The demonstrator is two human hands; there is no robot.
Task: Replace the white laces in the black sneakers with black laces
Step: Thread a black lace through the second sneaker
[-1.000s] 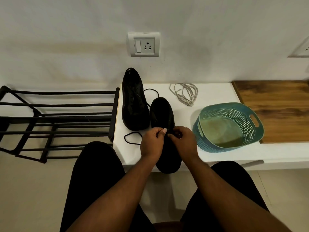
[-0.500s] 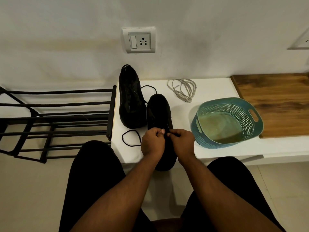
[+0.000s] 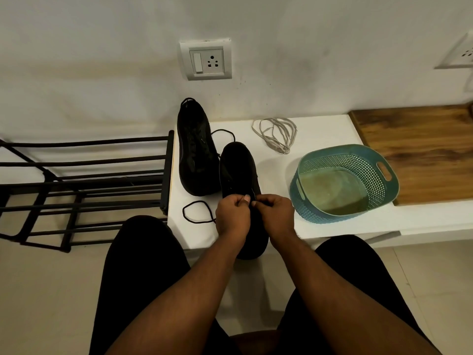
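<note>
My hands have barely shifted: left hand (image 3: 232, 215) and right hand (image 3: 275, 213) still pinch the black lace (image 3: 198, 213) over the near sneaker (image 3: 239, 172), at table's (image 3: 320, 129) six o'clock edge. Threading continues; white laces (image 3: 276, 134) lie at twelve.

Count, head view:
- Black sneakers: 2, one (image 3: 195, 152) at the table's far left corner, one (image 3: 238, 167) at its near edge.
- White lace bundle (image 3: 276, 134): 1, far edge.
- Teal basket (image 3: 343, 183): 1.
- Wooden board (image 3: 419, 149): 1, right end.
- Wall sockets: 2, one (image 3: 206, 59) centred and one (image 3: 460, 53) cut off.
- Hands: 2, left (image 3: 231, 215) and right (image 3: 275, 213).
- Black rack (image 3: 84, 185): 1.
</note>
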